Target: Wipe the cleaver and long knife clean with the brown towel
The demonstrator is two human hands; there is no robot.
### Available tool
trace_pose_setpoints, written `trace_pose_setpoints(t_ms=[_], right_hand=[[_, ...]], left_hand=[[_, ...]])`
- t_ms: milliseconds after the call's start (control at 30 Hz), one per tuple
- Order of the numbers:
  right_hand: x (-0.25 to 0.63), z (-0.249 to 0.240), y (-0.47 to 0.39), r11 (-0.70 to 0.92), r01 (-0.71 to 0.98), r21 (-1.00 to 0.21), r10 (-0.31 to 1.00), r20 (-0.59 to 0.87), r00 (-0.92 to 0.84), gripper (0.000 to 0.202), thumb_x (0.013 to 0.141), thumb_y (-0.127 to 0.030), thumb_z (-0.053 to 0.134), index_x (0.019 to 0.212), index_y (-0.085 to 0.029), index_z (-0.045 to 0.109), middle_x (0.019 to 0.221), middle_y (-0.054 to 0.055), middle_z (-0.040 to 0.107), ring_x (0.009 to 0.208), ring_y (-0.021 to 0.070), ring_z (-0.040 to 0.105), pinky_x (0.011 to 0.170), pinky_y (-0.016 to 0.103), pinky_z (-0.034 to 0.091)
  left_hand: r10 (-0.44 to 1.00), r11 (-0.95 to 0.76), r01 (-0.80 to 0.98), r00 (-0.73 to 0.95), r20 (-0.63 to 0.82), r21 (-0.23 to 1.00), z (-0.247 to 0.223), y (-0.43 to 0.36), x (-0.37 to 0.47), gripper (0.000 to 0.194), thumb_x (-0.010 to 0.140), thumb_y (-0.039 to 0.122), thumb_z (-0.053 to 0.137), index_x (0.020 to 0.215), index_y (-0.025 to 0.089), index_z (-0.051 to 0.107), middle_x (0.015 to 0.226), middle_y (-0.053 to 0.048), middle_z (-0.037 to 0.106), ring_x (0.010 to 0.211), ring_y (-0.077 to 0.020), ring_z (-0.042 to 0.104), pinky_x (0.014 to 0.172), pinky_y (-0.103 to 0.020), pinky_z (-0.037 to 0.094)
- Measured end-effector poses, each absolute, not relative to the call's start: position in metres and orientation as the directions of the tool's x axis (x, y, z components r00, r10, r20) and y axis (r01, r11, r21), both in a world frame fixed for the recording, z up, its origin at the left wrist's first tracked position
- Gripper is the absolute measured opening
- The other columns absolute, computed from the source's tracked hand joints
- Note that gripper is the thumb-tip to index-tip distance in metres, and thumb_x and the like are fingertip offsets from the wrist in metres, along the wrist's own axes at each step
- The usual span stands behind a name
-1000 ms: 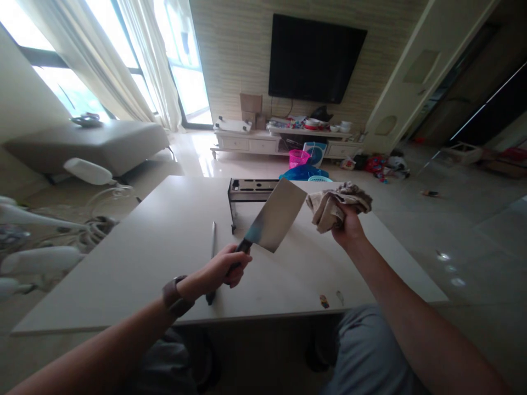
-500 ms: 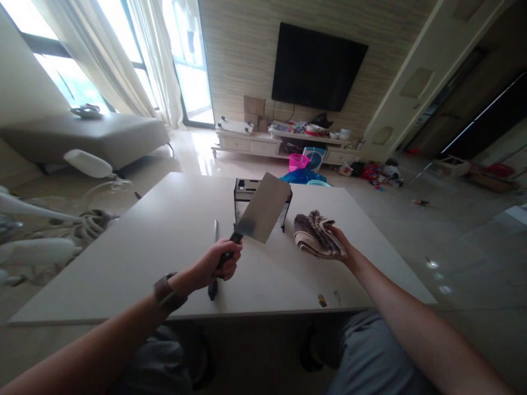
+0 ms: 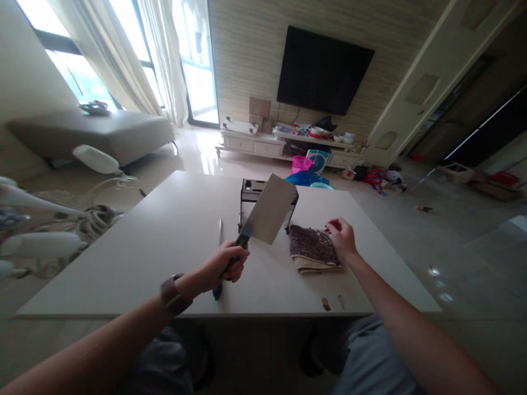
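My left hand (image 3: 234, 260) is wrapped round the black handle of a cleaver (image 3: 269, 211), whose broad blade tilts up and to the right above the table. Beneath that hand, a thin knife with a dark handle (image 3: 217, 292) lies on the table, its middle hidden. Behind the cleaver blade stands a knife block (image 3: 252, 188), partly covered by it. A folded brown cloth (image 3: 315, 249) lies flat to the right of the cleaver. At its right edge is my right hand (image 3: 342, 237), fingers loosely bent and apart, with nothing visible in them.
The white table (image 3: 156, 247) has two small marks or bits (image 3: 325, 304) near its front edge. White chair-like parts (image 3: 45, 247) and coiled hose stand at the left. Beyond the table are a pink basket (image 3: 302, 164) and a low cabinet (image 3: 242, 144).
The cloth, bunched in my right hand before, now lies flatter on the table, and my right hand has let go of it. My left hand still holds the cleaver.
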State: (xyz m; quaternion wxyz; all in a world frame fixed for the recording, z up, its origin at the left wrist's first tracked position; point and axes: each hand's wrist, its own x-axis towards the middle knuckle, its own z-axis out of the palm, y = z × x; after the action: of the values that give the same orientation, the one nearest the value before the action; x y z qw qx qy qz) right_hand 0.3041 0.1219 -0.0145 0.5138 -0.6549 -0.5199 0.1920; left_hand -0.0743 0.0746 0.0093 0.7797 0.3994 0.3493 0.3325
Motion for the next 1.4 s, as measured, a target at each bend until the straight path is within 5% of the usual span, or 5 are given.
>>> trace_pose_setpoints(t_ms=[267, 633, 1000, 1200, 1400], right_hand=[[0.169, 0.006, 0.054, 0.17, 0.237, -0.957, 0.944, 0.089, -0.319, 0.04, 0.097, -0.053, 0.058, 0.115, -0.021, 0.075, 0.111, 0.007, 0.077, 0.104, 0.0239, 0.068, 0.088, 0.036, 0.052], [0.143, 0.003, 0.047, -0.23, -0.319, -0.92, 0.903, -0.079, -0.423, 0.034, 0.08, -0.046, 0.082, 0.103, -0.022, 0.082, 0.11, 0.008, 0.079, 0.101, 0.0257, 0.072, 0.106, 0.044, 0.05], [0.163, 0.005, 0.051, 0.121, -0.091, -0.988, 0.982, 0.133, -0.133, 0.038, 0.086, -0.06, 0.073, 0.094, -0.023, 0.074, 0.089, 0.005, 0.078, 0.083, 0.0232, 0.073, 0.083, 0.038, 0.058], [0.215, 0.025, 0.075, 0.197, 0.197, -0.96, 0.973, 0.216, 0.08, 0.038, 0.09, -0.063, 0.063, 0.089, -0.026, 0.054, 0.064, -0.002, 0.065, 0.053, 0.0182, 0.06, 0.056, 0.031, 0.05], [0.273, 0.114, 0.079, 0.273, 0.942, -0.197, 0.867, 0.475, -0.152, 0.028, 0.094, -0.045, 0.057, 0.111, -0.024, 0.062, 0.1, 0.012, 0.075, 0.083, 0.0297, 0.069, 0.068, 0.036, 0.045]], left_hand=[[0.72, 0.523, -0.401, 0.679, -0.139, 0.752, 0.009, 0.068, -0.04, 0.048, 0.081, 0.03, 0.071, 0.049, 0.02, 0.037, 0.035, 0.01, 0.027, 0.029, -0.0038, 0.024, 0.04, -0.021, 0.032], [0.544, 0.666, -0.352, 0.832, -0.106, 0.658, -0.002, 0.058, -0.012, 0.041, 0.068, 0.031, 0.068, 0.043, 0.02, 0.036, 0.032, 0.005, 0.018, 0.034, -0.0079, 0.025, 0.04, -0.024, 0.022], [0.622, 0.362, -0.201, 0.78, -0.075, 0.91, -0.013, 0.065, 0.016, 0.022, 0.069, 0.028, 0.076, 0.075, 0.016, 0.058, 0.054, 0.0, 0.06, 0.044, -0.0128, 0.055, 0.045, -0.023, 0.043], [0.626, -0.083, 0.376, 0.74, -0.245, 0.923, -0.008, 0.086, -0.004, 0.022, 0.083, 0.037, 0.068, 0.094, 0.019, 0.067, 0.077, -0.003, 0.071, 0.054, -0.0146, 0.065, 0.053, -0.026, 0.051], [0.857, -0.126, 0.677, 0.443, -0.264, 0.725, -0.015, 0.122, -0.067, 0.01, 0.076, 0.025, 0.073, 0.076, 0.018, 0.066, 0.062, -0.003, 0.066, 0.053, -0.0169, 0.064, 0.056, -0.026, 0.046]])
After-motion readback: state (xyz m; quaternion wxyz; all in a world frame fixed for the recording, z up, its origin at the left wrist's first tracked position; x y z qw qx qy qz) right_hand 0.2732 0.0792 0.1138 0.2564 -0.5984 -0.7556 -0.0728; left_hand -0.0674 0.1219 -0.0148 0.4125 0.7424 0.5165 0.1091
